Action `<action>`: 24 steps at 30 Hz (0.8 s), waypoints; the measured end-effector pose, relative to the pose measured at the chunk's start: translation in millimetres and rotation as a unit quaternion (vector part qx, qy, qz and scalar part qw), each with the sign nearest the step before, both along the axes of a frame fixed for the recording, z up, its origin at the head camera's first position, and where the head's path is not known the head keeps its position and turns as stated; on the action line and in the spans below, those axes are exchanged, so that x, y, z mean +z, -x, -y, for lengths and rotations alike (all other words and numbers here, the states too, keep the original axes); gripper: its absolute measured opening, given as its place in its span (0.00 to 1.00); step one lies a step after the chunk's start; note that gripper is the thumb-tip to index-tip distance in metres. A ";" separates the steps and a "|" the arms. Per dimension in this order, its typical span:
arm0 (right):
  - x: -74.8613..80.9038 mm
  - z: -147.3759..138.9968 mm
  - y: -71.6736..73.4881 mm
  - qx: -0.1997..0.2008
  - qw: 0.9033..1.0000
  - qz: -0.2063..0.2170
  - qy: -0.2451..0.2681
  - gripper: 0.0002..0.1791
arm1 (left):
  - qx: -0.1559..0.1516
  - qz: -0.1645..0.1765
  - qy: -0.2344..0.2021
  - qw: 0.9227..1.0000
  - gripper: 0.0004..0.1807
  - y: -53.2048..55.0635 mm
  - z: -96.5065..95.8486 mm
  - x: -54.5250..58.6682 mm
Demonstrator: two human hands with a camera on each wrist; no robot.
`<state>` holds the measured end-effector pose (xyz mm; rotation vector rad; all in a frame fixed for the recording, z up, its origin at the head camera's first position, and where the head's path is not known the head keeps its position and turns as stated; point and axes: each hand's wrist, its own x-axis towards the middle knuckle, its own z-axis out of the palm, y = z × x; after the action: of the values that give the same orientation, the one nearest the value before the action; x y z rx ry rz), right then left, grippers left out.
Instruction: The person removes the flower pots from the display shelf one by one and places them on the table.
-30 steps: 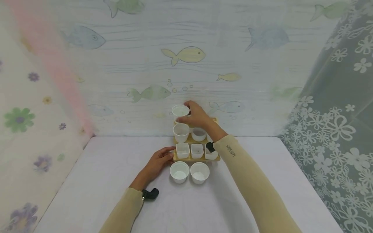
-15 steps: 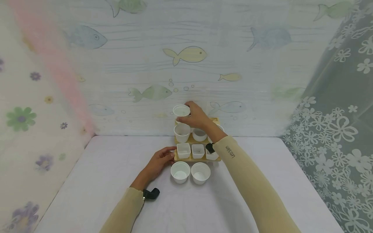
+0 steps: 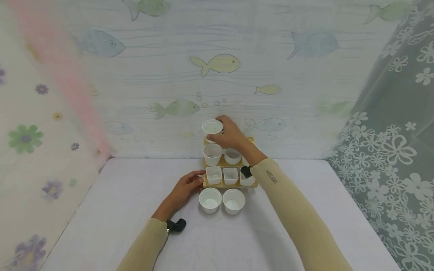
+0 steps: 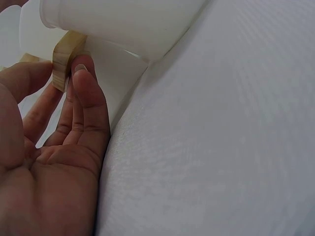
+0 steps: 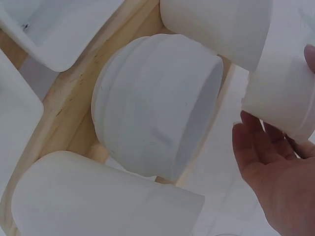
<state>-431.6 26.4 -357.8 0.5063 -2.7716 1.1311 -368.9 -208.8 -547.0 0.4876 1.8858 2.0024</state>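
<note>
In the head view my right hand holds a round white plastic cup by its side, above the back left of a stepped wooden rack. The right wrist view shows the fingers around the lower part of this cup. My left hand is at the rack's front left corner. In the left wrist view that hand pinches the wooden board's end between thumb and fingers. Square white cups line the front step, and round ones, including a ribbed bowl-like cup, fill the step behind.
Two round white cups stand on the white tabletop right in front of the rack. A fish-patterned cloth wall rises close behind it. Flowered curtains hang at both sides.
My right hand and the cup in it have risen slightly above the back of the rack. My left hand stays at the rack's corner.
</note>
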 end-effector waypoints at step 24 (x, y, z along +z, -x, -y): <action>0.1 -4.6 -12.2 0.010 0.998 -0.004 0.066 0.45 | -0.010 0.001 -0.008 1.000 0.24 3.6 2.0 -2.7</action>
<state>-419.3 31.0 -357.7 0.5237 -2.6666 1.3031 -372.5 -210.7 -549.7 0.5058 1.8586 2.0051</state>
